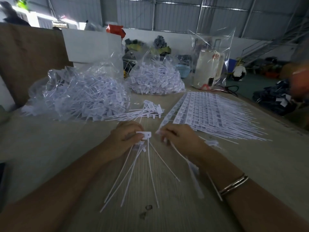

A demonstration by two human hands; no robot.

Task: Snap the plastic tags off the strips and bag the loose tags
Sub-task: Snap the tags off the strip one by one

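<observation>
**Hidden, cropped and blurred**

A blurred hand [300,79] at the right edge is cut off. The left hand's [124,138] curled fingers [132,136] hide the tag heads they grip. Both forearms leave the frame's bottom edge.

White matt plastic tags [144,135] are lying on a pale wood-grain table [250,164], beside glossy, crinkled clear plastic bags [80,91]; a shiny metal bangle [234,184] is catching light, and brown cardboard [30,52] is looking matt.
</observation>
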